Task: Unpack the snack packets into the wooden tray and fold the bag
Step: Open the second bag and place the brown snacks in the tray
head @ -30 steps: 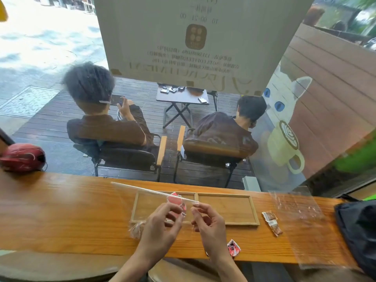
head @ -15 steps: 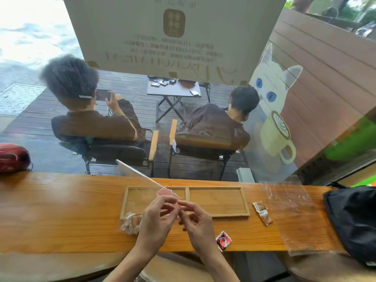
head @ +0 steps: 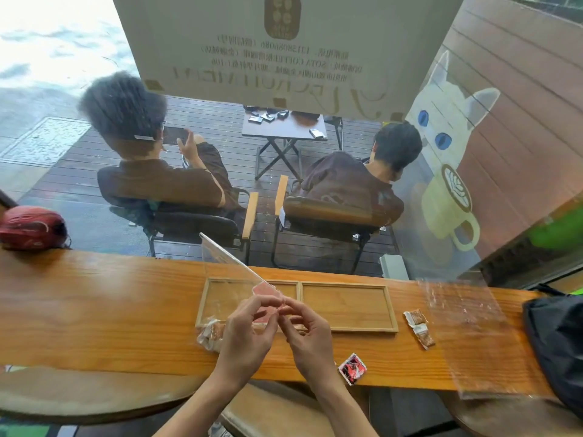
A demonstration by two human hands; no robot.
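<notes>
A clear plastic bag [head: 227,260] stands tilted over the left compartment of the wooden tray [head: 391,310], its top edge slanting up to the left. My left hand [head: 249,332] and my right hand [head: 304,335] pinch its opening together in front of the tray. A pink-red packet [head: 264,290] shows through the bag near my fingertips, and brown packets [head: 212,333] sag in its bottom at the tray's near left corner. Both tray compartments hold no loose packets. On the counter lie a red and black packet [head: 352,368] and two brown packets [head: 419,328].
A second clear bag [head: 470,335] lies flat on the wooden counter [head: 94,310] at the right, beside a black bag [head: 558,345]. A red helmet [head: 31,227] sits at the far left. Beyond the window two people sit on chairs.
The bag's top edge has swung from nearly level to a steep slant, rising at the left. My hands have drawn closer together at its opening.
</notes>
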